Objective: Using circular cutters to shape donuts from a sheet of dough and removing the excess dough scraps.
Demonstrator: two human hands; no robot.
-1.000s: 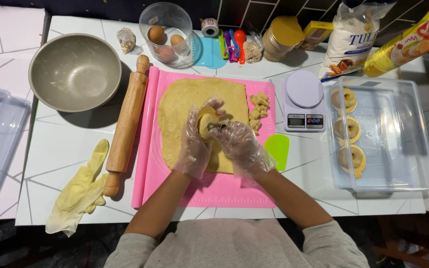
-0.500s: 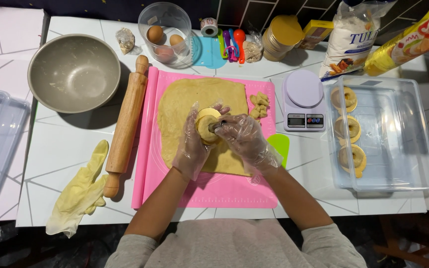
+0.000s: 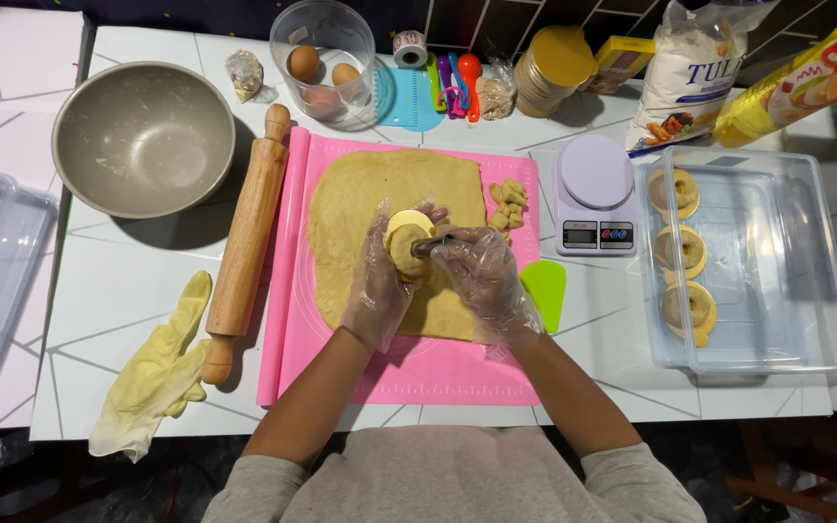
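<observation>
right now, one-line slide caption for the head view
Gloved left hand holds a round dough disc as right hand presses a small tool over rolled dough sheet.

White flour bag, yellow packet top right; scale display, perhaps lit

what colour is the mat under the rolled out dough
Pink: the baking mat under the dough sheet shows clearly in the head view.

Matt metal bowl, wooden rolling pin, pink silicone-looking mat, clear glossy plastic tub.
</observation>
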